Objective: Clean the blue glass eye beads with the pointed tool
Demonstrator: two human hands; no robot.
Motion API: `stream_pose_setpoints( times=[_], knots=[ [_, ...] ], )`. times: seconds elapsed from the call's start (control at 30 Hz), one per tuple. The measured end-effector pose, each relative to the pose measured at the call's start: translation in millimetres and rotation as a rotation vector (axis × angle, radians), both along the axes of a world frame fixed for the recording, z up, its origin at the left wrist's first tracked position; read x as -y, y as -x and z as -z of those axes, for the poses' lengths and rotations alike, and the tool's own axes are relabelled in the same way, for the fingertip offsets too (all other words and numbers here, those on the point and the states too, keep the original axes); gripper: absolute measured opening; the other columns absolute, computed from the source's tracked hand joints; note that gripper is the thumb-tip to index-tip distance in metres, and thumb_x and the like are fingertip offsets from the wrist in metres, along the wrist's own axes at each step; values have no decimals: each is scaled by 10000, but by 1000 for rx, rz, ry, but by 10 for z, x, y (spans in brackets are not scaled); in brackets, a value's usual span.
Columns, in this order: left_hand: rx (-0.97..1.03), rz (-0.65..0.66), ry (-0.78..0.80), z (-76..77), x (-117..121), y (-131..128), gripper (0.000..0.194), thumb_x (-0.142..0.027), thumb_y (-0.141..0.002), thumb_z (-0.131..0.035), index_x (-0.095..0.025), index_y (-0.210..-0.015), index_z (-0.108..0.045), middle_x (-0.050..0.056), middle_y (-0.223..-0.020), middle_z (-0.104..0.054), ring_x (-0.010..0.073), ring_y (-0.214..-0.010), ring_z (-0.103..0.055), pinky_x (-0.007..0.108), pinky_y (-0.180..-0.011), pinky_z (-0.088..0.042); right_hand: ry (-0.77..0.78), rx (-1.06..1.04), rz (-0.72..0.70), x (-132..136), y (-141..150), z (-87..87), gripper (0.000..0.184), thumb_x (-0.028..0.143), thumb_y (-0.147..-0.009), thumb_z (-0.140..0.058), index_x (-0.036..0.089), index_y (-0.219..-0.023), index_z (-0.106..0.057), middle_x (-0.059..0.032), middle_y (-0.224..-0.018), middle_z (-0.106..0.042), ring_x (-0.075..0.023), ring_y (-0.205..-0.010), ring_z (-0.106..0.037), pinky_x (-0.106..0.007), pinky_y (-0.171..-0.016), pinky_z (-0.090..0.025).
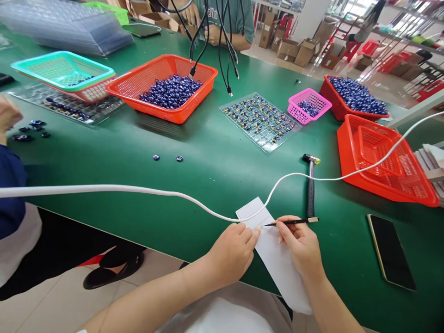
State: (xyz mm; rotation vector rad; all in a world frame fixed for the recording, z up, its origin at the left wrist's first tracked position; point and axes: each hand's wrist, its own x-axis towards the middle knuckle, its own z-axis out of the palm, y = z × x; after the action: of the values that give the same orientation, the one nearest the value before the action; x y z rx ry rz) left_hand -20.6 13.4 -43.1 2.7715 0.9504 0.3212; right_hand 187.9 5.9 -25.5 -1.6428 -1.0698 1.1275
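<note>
My right hand [302, 245] is closed around a thin black tool [293, 222] with a fine point and a pale end; its exact kind is unclear. The tip points left, close to my left fingertips. Fingers curled, my left hand [233, 249] rests at the edge of a long white paper strip [277, 259] with faint lines on its upper part. Whatever lies between those fingertips is too small or hidden to make out. A white cable [208, 212] crosses the view, passing over the paper just above my left hand. Behind the right hand lies a hammer [311, 185] with a black grip.
A phone [391, 252] lies right, below stacked red baskets [347, 152]. Dark blue shiny pieces fill an orange basket [120, 88] and a red basket [328, 95]. A clear tray [268, 147] holds several pieces. Black cables [225, 51] hang overhead. Co-workers sit left and opposite.
</note>
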Motion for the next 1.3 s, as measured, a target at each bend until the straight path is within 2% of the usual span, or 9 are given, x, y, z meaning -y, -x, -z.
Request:
stream_pose_setpoints(
  times=[0.17, 0.27, 0.37, 0.5, 0.6, 0.67, 0.9, 1.1, 1.3],
  knots=[
    [53, -19, -4, 19, 5, -5, 420, -126, -935, -373, -17, -1318, -506, 110, -807, -626, 250, -746, -562, 405, -680, -491, 13, -244, 103, -30, -78, -7, 309, 427, -788, -762, 187, -953, -658, -25, -739, -661, -116, -566, -509, -241, -515, -396],
    [236, -110, 109, -14, 7, 27, 389, -107, -935, -369, -73, -1288, -531, 128, -892, -668, 245, -800, -603, 409, -729, -522, -16, -267, 100, 11, -119, -111, 301, 418, -791, -759, 178, -947, -663, -58, -784, -682, -123, -564, -522, -241, -486, -374],
    [481, -267, 421, -130, -23, 52, 304, -189, -939, -472, -155, -1219, -585, 96, -943, -703, 207, -818, -637, 363, -775, -535, -55, -248, 107, 123, -143, -271, 247, 387, -810, -749, 189, -938, -676, -49, -730, -670, -135, -579, -547, -241, -485, -389],
    [747, -432, 951, -302, -140, -17, 214, -233, -792, -702, -169, -994, -671, 21, -776, -682, 166, -737, -635, 303, -724, -520, -99, -279, 179, 271, -134, -383, 205, 366, -806, -755, 212, -917, -678, -65, -804, -704, -140, -568, -561, -256, -487, -419],
    [959, -451, 1291, -365, -266, -142, 232, -216, -674, -795, -146, -858, -672, 22, -750, -687, 161, -734, -649, 290, -709, -508, -155, -409, 210, 298, -108, -342, 157, 346, -810, -752, 231, -892, -683, -56, -848, -718, -131, -579, -577, -259, -523, -456],
    [1022, -422, 1437, -386, -343, -236, 237, -198, -637, -815, -136, -818, -676, 25, -745, -699, 142, -691, -641, 269, -664, -491, -201, -496, 227, 280, -100, -284, 125, 331, -818, -746, 244, -886, -688, -38, -854, -721, -126, -615, -604, -258, -574, -491],
    [1097, -373, 1520, -358, -389, -486, 322, -192, -616, -828, -124, -884, -663, 23, -708, -713, 125, -632, -634, 277, -651, -497, -224, -612, 269, 214, -103, -99, 117, 331, -842, -725, 265, -927, -681, -19, -904, -736, -196, -838, -716, -364, -833, -551],
    [1114, -393, 1559, -271, -347, -531, 362, -215, -602, -863, -149, -812, -576, 15, -689, -715, 133, -634, -661, 282, -673, -507, -167, -625, 202, 229, -63, -70, 117, 338, -856, -706, 257, -934, -672, -39, -913, -733, -246, -904, -712, -412, -829, -559],
    [1143, -413, 1491, -204, -323, -530, 247, -190, -644, -840, -139, -797, -653, 4, -725, -706, 119, -682, -656, 262, -697, -531, -139, -611, 179, 242, -53, -66, 134, 345, -845, -718, 252, -934, -682, -49, -907, -736, -232, -857, -711, -397, -817, -561]
  ],
)
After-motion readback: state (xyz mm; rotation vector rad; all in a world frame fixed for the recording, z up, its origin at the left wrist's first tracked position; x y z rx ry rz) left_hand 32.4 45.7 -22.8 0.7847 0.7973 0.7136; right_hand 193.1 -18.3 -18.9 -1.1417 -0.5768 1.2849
